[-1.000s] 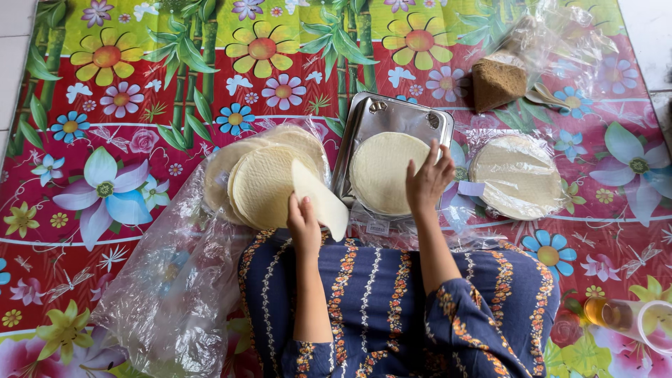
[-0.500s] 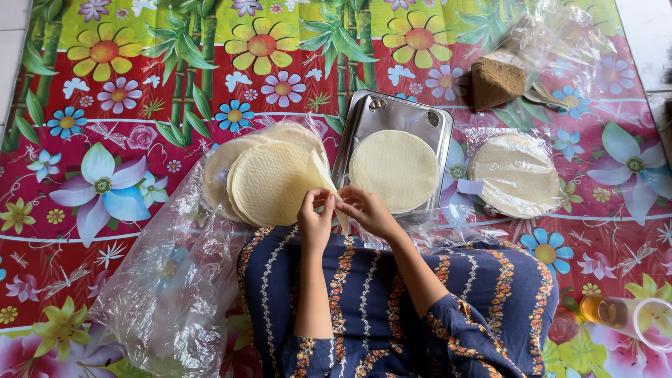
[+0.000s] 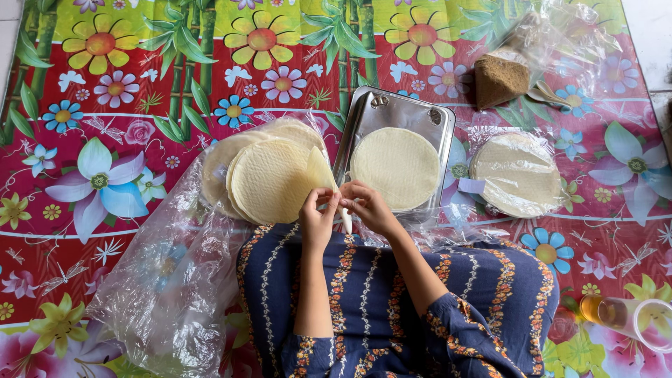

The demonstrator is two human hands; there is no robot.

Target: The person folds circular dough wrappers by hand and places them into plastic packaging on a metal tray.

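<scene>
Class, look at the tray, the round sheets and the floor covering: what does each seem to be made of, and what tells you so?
Tray: probably stainless steel, grey with dull reflections and a raised rim.
Round sheets: thin, pale, matte wrappers, likely rice paper or dough; one bends between the left hand and right hand.
Floor covering: apparently glossy printed plastic with bright flowers.

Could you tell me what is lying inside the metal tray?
The metal tray holds one round pale wrapper sheet, lying flat. The right hand covers the sheet's near edge, and whatever lies beneath the sheet cannot be seen.
</scene>
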